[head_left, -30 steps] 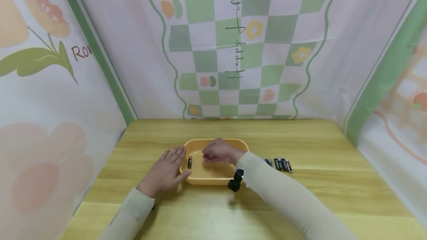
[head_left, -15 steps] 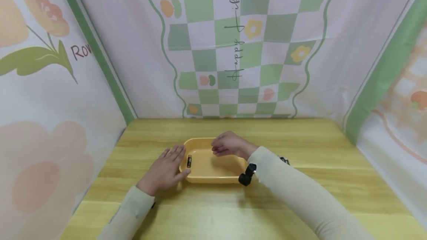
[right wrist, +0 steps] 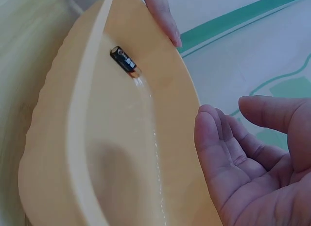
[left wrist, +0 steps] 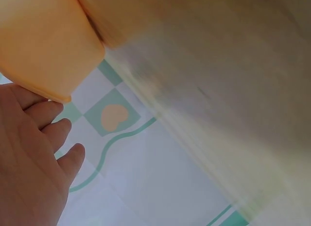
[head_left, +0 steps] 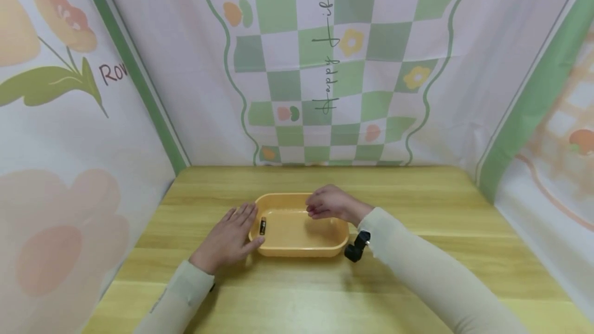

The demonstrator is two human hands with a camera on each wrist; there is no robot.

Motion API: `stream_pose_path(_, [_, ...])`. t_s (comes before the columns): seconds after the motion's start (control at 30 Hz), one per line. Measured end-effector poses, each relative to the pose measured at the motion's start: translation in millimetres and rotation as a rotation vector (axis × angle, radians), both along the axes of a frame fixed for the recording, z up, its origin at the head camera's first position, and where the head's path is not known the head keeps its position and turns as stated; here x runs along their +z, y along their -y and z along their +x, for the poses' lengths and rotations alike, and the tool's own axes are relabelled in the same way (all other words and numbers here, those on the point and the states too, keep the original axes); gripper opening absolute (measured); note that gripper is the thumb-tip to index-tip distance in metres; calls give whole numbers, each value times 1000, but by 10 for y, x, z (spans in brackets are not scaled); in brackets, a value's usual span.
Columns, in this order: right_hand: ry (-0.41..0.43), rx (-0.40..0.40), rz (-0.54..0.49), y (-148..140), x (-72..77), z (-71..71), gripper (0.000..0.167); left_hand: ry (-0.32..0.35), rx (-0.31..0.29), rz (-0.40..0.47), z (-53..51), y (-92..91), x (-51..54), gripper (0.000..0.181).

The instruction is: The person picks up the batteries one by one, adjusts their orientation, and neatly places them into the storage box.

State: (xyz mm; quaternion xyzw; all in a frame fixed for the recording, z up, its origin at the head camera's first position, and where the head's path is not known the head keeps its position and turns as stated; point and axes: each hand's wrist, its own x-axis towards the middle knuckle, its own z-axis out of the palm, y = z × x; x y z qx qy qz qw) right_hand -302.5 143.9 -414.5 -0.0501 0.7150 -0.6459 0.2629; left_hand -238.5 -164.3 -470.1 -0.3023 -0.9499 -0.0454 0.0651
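A yellow-orange basin (head_left: 301,252) stands on the table, with one black battery (head_left: 263,226) lying inside by its left wall; the battery (right wrist: 124,61) shows black with a copper end in the right wrist view. The left hand (head_left: 228,244) rests flat with spread fingers against the basin's left rim, and in the left wrist view its fingertips touch the rim. Over the basin's right back part hovers the right hand (head_left: 337,204). In the right wrist view that hand (right wrist: 252,163) has loosely bent fingers, thumb apart, and holds nothing.
The wooden table (head_left: 297,293) extends around the basin. Patterned cloth (head_left: 287,55) hangs behind and on both sides. A small black device (head_left: 357,247) is strapped at the right wrist. The right sleeve (head_left: 427,262) crosses the table's right part.
The right hand has moved to the right, from over the basin's middle to its right back part. The right sleeve now covers the batteries seen earlier at the right. The left hand has stayed.
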Motion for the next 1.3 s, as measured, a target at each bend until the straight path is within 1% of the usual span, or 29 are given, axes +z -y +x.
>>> stream_pose_path(0.17, [5,-5,-4,-91,-53,-16,28,-5,-1,3,8,8,-14,80])
stream_pose_path(0.37, [9,-26,-20,-192,-61,-42,32,-40,-18,10,-4,11,-19,80])
stream_pose_path(0.5, [6,-24,-19,-287,-78,-62,37,-26,-13,12,-4,23,-35,81])
stream_pose_path(0.6, [20,-39,-31,-382,-106,-76,38,-16,-7,13,2,34,-50,81])
stream_pose_path(0.8, [38,-58,-52,-573,-112,-67,43,-35,-12,12,-17,31,-61,81])
stream_pose_path(1.03, [37,-59,-59,-736,-114,-46,44,-43,-20,-8,-39,19,-23,82])
stream_pose_path(1.17, [36,-60,-69,-820,-128,-28,42,-53,-32,-3,-20,7,14,81])
stream_pose_path(1.3, [36,-52,-82,-894,-139,-21,38,-42,-32,6,4,3,35,79])
